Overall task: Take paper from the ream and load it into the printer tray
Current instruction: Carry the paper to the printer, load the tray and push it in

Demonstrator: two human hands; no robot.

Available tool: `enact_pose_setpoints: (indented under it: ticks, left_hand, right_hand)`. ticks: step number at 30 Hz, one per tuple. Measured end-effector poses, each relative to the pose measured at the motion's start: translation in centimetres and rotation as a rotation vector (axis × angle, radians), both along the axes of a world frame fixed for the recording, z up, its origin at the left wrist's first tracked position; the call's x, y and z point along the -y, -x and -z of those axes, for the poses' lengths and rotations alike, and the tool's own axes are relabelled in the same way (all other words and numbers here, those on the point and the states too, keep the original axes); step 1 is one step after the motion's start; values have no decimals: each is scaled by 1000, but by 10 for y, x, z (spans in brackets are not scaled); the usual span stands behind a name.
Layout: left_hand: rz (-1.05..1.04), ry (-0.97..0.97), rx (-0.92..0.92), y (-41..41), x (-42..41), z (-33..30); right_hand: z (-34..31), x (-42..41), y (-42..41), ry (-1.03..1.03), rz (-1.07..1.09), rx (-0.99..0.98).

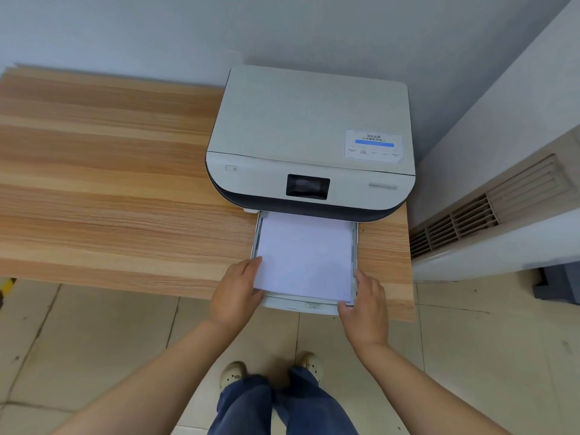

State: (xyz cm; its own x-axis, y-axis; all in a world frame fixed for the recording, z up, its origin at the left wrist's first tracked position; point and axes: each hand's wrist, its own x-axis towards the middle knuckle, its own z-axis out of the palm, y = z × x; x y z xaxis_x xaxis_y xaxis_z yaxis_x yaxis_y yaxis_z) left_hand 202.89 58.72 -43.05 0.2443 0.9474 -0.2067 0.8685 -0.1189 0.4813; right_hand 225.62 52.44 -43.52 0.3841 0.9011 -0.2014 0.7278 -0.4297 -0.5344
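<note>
A white printer (310,136) with a dark screen stands at the right end of a wooden table (103,171). Its paper tray (293,304) is pulled out over the table's front edge. A stack of white paper (306,255) lies in the tray, its far end under the printer. My left hand (235,293) grips the stack's near left edge. My right hand (365,304) holds the stack's near right corner, against the tray's right wall. No ream is in view.
A grey wall runs behind the table. A white unit with a vent grille (489,215) stands close to the right of the table. Below are a tiled floor (94,340), my legs and shoes (232,373).
</note>
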Motion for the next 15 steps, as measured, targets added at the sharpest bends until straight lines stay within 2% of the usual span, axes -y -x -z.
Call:
enact_pose_setpoints:
  ticks: [4, 9, 15]
  left_hand:
    - [-37, -33, 0, 4, 1, 3]
    - [-109, 45, 49, 8, 0, 4]
    - [-97, 63, 51, 10, -3, 8]
  right_hand:
    - [4, 1, -2, 14, 24, -34]
    - [6, 0, -5, 7, 25, -64]
    - [8, -4, -12, 53, -84, 31]
